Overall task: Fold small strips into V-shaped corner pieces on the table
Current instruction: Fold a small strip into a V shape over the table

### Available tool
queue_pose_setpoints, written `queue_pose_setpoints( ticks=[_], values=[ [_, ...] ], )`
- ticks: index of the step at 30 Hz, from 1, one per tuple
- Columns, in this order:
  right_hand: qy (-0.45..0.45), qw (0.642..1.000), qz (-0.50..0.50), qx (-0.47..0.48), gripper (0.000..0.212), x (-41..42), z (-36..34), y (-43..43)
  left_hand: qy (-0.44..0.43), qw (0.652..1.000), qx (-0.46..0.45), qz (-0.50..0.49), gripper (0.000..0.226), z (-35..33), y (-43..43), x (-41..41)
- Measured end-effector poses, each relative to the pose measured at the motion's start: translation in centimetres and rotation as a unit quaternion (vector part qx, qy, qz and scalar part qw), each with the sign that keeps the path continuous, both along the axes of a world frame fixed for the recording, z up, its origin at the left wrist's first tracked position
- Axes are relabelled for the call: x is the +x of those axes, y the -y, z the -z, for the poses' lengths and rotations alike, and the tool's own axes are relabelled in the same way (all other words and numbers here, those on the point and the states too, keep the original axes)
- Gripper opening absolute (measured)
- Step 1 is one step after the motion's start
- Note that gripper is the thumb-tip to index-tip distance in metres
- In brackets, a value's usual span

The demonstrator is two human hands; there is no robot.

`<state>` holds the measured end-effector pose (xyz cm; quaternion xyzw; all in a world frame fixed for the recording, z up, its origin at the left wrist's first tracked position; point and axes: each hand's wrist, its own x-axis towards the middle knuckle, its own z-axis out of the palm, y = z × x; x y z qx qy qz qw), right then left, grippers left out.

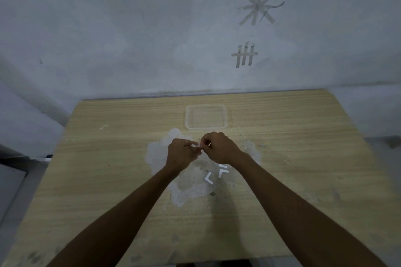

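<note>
Wooden surface (282, 158) holds two finished V-pieces (208, 178); left hand (181, 154) and right hand (219, 149) fingers pinch another strip (198, 147), fold unfinished.

Small white strip (198, 147) mostly buried between the fingertips of left hand (181, 154) and right hand (219, 148), its fold impossible to read, both elbows cut off at the bottom edge, table (108, 158) front edge out of frame
</note>
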<state>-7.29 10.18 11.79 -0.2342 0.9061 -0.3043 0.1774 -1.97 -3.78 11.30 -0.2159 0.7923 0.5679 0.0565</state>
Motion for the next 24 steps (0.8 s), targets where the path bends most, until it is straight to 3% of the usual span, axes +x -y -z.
queue_pose_setpoints(
  ticks=[5,10,16,24],
  values=[
    [-0.055,0.998,-0.022,-0.014,0.012,0.46,0.04,0.08,0.015,0.999,0.027,-0.017,0.023,0.01,0.23,-0.05],
    [-0.015,0.999,-0.006,-0.038,0.016,0.45,-0.49,0.22,0.008,0.999,-0.014,0.027,0.030,-0.41,0.47,0.05],
    [0.038,0.997,0.028,-0.059,0.020,0.20,-0.53,0.39,-0.070,0.971,-0.169,0.156,0.023,-0.64,0.88,0.43],
    [0.125,0.988,0.067,-0.053,0.023,-0.28,-0.46,0.34,-0.086,0.977,-0.152,0.121,0.026,-0.45,0.66,0.70]
  ],
)
